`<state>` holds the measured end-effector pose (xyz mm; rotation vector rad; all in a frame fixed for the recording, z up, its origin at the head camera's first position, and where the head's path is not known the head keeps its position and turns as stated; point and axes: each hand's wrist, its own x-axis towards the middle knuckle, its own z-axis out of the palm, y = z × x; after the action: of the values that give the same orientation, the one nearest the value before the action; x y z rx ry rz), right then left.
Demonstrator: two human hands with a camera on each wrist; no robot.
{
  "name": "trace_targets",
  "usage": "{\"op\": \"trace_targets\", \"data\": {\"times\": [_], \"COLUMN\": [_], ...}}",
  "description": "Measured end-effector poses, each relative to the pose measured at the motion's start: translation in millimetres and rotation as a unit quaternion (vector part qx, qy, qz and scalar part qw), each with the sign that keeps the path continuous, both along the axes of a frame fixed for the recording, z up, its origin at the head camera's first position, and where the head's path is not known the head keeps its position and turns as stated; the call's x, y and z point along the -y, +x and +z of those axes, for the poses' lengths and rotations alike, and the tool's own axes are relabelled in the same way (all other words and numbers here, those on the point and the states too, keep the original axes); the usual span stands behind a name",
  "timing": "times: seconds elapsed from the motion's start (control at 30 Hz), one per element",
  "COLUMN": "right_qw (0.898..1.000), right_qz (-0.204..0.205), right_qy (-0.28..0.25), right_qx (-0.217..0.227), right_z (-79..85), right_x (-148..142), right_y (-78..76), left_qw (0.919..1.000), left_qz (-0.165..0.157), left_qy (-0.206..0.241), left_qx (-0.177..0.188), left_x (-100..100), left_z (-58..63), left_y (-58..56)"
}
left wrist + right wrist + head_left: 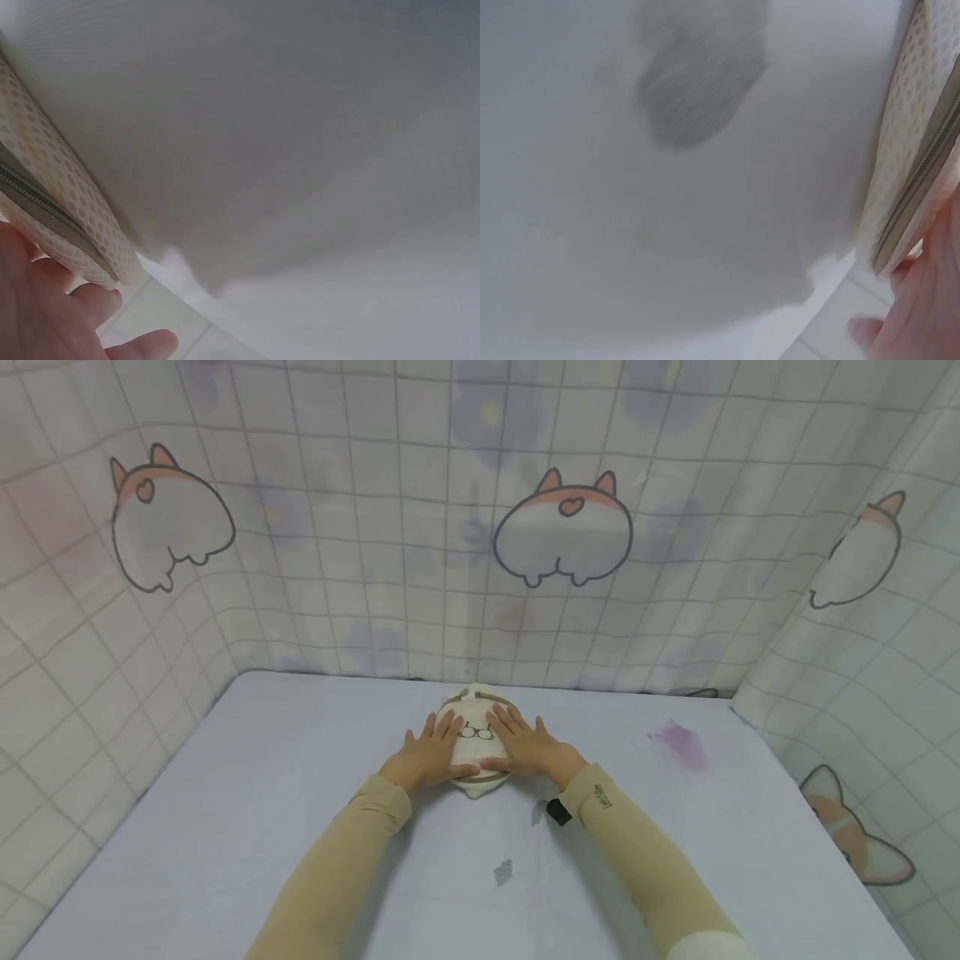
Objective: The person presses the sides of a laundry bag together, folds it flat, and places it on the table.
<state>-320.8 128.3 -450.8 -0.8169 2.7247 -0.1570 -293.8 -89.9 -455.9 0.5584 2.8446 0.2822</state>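
A round cream-white mesh zip bag (474, 750) with a drawing of glasses on top lies near the back edge of the white table. My left hand (433, 758) rests on its left side, fingers spread and straight, thumb pointing inward. On the bag's other side rests my right hand (528, 748), likewise spread, its thumb close to the left one. The left wrist view shows the bag's mesh side wall (75, 180) with an olive-brown zipper (46, 208) running along it. Similar mesh (901, 124) and zipper (919, 180) appear at the right edge of the right wrist view.
The white-covered table (225, 810) has a pink stain (681, 743) on the right and a grey patch (503, 872) toward the front. A checked curtain (360, 568) with cartoon animals surrounds its back and sides. A small black object (558, 812) sits by the right wrist.
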Motion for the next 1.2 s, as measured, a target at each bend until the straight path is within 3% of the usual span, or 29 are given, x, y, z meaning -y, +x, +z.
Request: {"op": "trace_targets", "data": {"times": [0.23, 0.53, 1.2], "right_qw": [1.0, 1.0, 0.999], "right_qz": [0.016, 0.002, -0.006], "right_qy": [0.002, 0.004, 0.031], "right_qx": [0.0, 0.014, 0.028], "right_z": [-2.1, -8.5, -7.8], "right_x": [-6, -7, -4], "right_y": [0.5, -2.0, -4.5], "left_qw": [1.0, 0.9998, 0.9994], "left_qz": [0.005, 0.006, 0.011], "left_qy": [-0.003, -0.015, -0.012], "left_qx": [0.005, 0.008, 0.03], "left_x": [0, -5, -5], "left_z": [-4.8, 3.7, 6.8], "left_y": [2.1, 5.5, 4.2]}}
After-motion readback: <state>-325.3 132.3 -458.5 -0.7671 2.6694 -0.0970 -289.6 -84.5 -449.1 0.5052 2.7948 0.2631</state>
